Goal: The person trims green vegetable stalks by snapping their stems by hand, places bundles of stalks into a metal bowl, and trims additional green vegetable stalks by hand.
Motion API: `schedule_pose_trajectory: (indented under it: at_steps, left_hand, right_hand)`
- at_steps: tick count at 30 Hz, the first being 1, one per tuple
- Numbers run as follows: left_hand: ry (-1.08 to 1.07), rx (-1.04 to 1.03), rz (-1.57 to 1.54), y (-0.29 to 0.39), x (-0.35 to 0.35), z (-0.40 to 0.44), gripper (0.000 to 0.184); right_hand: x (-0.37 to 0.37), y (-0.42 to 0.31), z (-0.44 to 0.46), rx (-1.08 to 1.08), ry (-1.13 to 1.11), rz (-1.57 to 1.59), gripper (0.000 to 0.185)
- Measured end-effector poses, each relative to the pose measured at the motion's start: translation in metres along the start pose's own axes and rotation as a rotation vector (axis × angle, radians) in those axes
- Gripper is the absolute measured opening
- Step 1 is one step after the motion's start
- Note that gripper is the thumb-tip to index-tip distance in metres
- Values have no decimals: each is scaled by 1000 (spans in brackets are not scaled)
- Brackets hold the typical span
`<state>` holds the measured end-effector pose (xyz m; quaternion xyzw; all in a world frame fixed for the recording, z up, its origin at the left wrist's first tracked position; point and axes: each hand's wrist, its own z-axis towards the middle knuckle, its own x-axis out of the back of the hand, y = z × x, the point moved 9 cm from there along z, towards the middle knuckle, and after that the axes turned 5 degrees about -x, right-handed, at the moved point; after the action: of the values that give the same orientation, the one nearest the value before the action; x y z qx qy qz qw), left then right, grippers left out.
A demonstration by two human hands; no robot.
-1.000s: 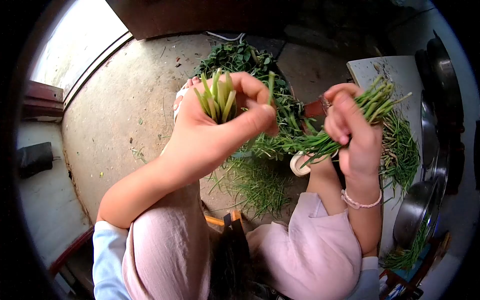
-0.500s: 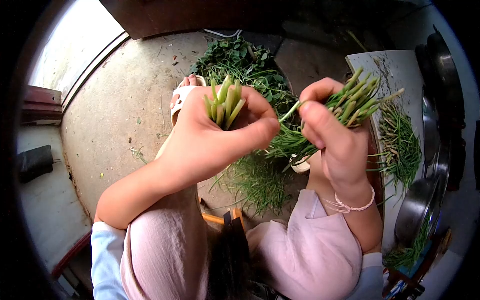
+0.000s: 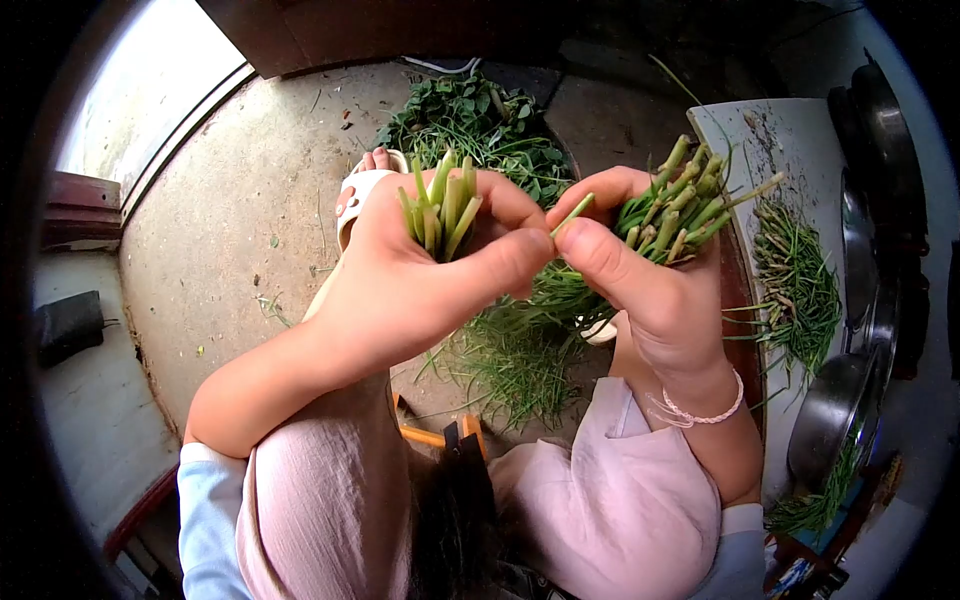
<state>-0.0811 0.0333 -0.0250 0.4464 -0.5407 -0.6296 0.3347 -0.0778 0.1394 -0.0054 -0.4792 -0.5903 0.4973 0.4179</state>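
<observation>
My left hand (image 3: 405, 265) is curled around a small bunch of thick green vegetable stems (image 3: 440, 210), cut ends pointing up. My right hand (image 3: 650, 275) holds a larger bunch of green stems (image 3: 680, 205), with some brownish ends and thin leaves hanging below. Thumb and forefinger of both hands meet in the middle on a single green stem (image 3: 573, 214), whose tip sticks up from the right pinch. The fingers under each bunch are partly hidden.
Beyond my hands, a leafy green heap (image 3: 465, 115) lies on the floor, with loose thin greens (image 3: 520, 370) nearer my legs. To the right, a white board (image 3: 735, 125) bears another bunch of greens (image 3: 795, 285), beside a metal pan (image 3: 830, 415).
My right hand has moved left with its bunch until its fingertips meet those of my left hand. The single stem's gap between the hands has closed. My left hand has barely shifted.
</observation>
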Motion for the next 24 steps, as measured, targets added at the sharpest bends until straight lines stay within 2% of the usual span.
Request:
schedule_pose_trajectory:
  at_steps: [7, 10, 17, 20, 24]
  left_hand:
    - [28, -97, 161, 7, 5, -1, 7]
    - [54, -31, 77, 5, 4, -3, 8]
    - [19, -71, 83, 7, 3, -4, 7]
    - [24, -37, 80, 6, 3, -4, 7]
    - [36, -8, 42, 4, 3, -4, 7]
  right_hand:
    - [0, 1, 1, 53, 23, 42, 4]
    - [-2, -2, 0, 95, 15, 41, 3]
    - [-3, -4, 0, 145, -13, -18, 4]
    - [-4, -4, -2, 81, -26, -49, 8]
    - [0, -5, -2, 121, 3, -81, 6]
